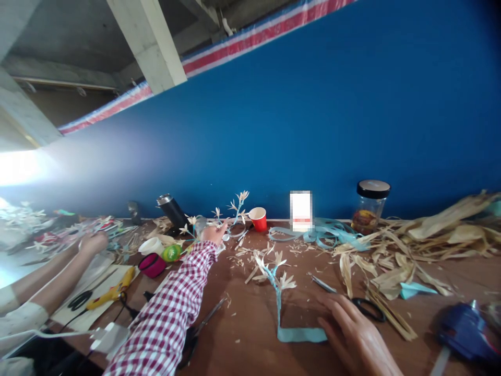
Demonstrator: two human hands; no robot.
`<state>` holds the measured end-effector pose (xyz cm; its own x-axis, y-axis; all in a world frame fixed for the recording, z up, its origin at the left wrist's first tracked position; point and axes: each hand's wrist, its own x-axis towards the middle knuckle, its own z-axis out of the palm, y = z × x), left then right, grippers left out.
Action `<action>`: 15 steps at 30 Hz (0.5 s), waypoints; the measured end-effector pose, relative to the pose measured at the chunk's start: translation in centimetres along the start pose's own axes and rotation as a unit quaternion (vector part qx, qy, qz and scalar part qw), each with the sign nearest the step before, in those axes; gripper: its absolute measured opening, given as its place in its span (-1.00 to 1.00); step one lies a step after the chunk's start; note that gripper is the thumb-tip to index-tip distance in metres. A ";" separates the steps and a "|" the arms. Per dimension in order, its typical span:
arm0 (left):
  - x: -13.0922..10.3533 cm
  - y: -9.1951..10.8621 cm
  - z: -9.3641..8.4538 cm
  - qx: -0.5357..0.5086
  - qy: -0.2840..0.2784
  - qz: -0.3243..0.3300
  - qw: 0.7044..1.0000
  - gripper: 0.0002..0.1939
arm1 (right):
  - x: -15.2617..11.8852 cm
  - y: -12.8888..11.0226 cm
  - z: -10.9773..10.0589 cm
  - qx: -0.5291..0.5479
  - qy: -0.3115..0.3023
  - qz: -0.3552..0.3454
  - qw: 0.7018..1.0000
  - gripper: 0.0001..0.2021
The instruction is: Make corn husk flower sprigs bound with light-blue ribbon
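My left hand (213,235), below a red-and-white checked sleeve, reaches to the back of the table among pale flower sprays. Its index finger is stretched out; nothing shows clearly in its grasp. Close to its fingertips is a blue-stemmed flower branch (237,210). My right hand (358,334) is low at the table's right front, fingers extended. Its thumb side meets the end of a flat blue ribbon (301,335); whether it presses the ribbon is unclear. The ribbon runs to another blue-wrapped flower branch (277,292), lying between my hands. Tweezers (323,283) lie beyond my right fingertips.
Black-handled scissors (198,329) lie beside my left sleeve. A red cup (258,219), a lidded jar (371,206) and dry husks (422,243) line the back. A blue glue gun (467,331) sits right. Leftward are a yellow glue gun (113,290) and another person's hands (93,243).
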<state>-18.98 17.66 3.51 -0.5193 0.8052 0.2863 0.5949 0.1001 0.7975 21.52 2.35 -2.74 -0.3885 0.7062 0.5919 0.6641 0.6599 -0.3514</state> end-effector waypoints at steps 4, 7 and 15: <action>-1.6 0.8 -0.4 0.033 0.038 0.048 0.998 -0.93 | 0.0 0.0 0.0 0.005 -0.003 0.002 1.000 -0.75; -3.7 1.5 -0.5 0.030 0.047 0.083 0.995 -0.79 | 0.0 -0.1 -0.1 0.010 0.004 0.007 1.000 -0.76; -13.2 5.0 -1.5 -0.008 -0.037 0.187 0.982 -0.77 | 0.2 -0.6 -0.4 0.030 -0.016 0.021 0.999 -0.79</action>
<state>-10.08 6.70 4.49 -0.2209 0.8239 0.5220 0.7249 -0.2193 0.6530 21.32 1.94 -2.10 -0.3818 0.7415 0.5518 0.6417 0.6423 -0.4191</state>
